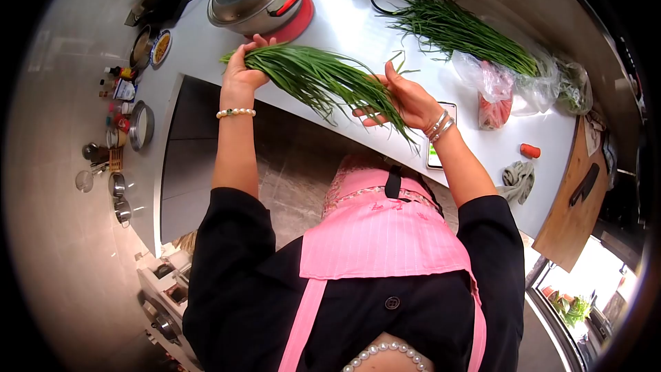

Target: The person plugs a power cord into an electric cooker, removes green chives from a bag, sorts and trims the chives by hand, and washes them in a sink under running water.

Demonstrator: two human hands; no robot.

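A bunch of long green chives (313,76) stretches between my two hands over the white counter's front edge. My left hand (244,65) is wrapped round the bunch at its left end, below the lidded pot. At the right, my right hand (406,100) has its fingers spread beside and partly behind the loose leaf ends, with the thumb pointing up and apart. A few stray pieces of leaf (403,63) show just above the right thumb. A larger pile of chives (468,34) lies at the back right, partly in a plastic bag.
A steel pot (255,0) stands on a red base. On the right are a bagged reddish item (494,100), a phone (434,155), an orange-red piece (529,151), a grey cloth (518,180) and a cutting board (561,224) with a dark knife (584,184). Bowls line the left.
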